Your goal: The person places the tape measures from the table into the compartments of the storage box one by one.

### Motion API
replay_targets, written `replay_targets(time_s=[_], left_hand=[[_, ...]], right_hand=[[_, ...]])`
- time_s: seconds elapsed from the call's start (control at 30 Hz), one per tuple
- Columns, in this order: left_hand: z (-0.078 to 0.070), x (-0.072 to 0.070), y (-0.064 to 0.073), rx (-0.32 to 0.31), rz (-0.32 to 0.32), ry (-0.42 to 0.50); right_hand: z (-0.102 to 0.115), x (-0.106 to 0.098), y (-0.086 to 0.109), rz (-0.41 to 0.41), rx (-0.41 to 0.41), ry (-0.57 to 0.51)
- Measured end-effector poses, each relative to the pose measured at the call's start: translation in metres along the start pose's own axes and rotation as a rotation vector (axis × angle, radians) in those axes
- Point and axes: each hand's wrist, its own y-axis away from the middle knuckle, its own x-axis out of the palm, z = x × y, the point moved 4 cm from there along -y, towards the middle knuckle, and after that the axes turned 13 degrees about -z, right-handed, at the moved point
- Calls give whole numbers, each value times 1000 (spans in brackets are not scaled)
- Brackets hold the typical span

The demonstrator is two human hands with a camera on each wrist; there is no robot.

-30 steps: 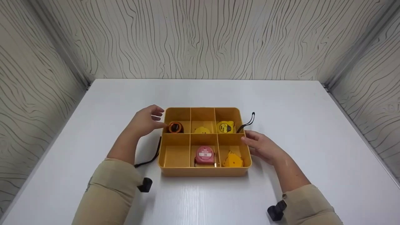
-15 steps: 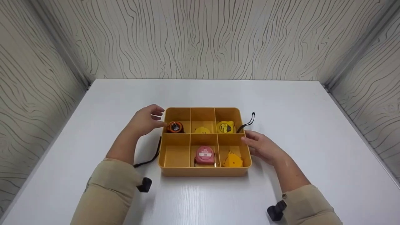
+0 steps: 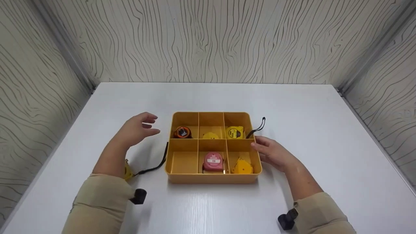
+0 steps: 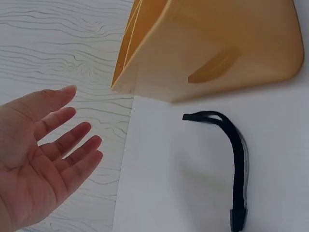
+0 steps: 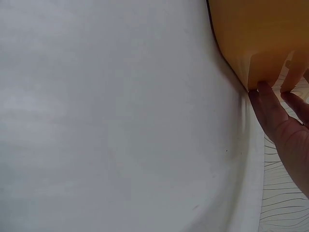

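Note:
A mustard-yellow compartment box [image 3: 213, 178] stands on the table, divided into several sections. My right hand [image 3: 273, 152] holds its right wall, the thumb over the rim and the other fingers against the outside. My left hand [image 3: 136, 128] hovers left of the box, apart from it, fingers loosely spread and holding nothing. In the back row sit an orange-black tape measure [image 3: 183, 132], a yellow tape measure [image 3: 210, 135] half hidden by the divider, and another yellow one [image 3: 234, 132]. The front row has a pink tape measure [image 3: 213, 161] and a yellow-orange one [image 3: 242, 166]; its left section is bare.
Another yellow tape measure [image 3: 127, 171] lies left of the box, partly hidden by the left forearm. Its black strap [image 4: 238, 159] runs toward the box. A second black strap [image 3: 260, 125] sticks out over the right rim. Patterned panels [image 3: 208, 42] enclose the white table [image 3: 208, 211].
My left hand has let go of the box's left rim and moved left. The yellow tape measure by the forearm has come into view. The right hand and box have not moved.

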Motion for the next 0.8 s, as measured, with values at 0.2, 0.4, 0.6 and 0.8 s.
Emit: replay_targets(time_s=[0.2,0.4,0.6,0.8], left_hand=[[16,-11,11,-10,9,10],[42,-18,22,-5,18,34],[73,-22,40,-13,21,57],[101,-29,53,-54,-18,79]], right_hand=[[0,-1,1,-1,-1,2],[0,0,0,-6,-3,12],[-1,0,-1,-12,5,10],[0,1,0,3,2,-17]])
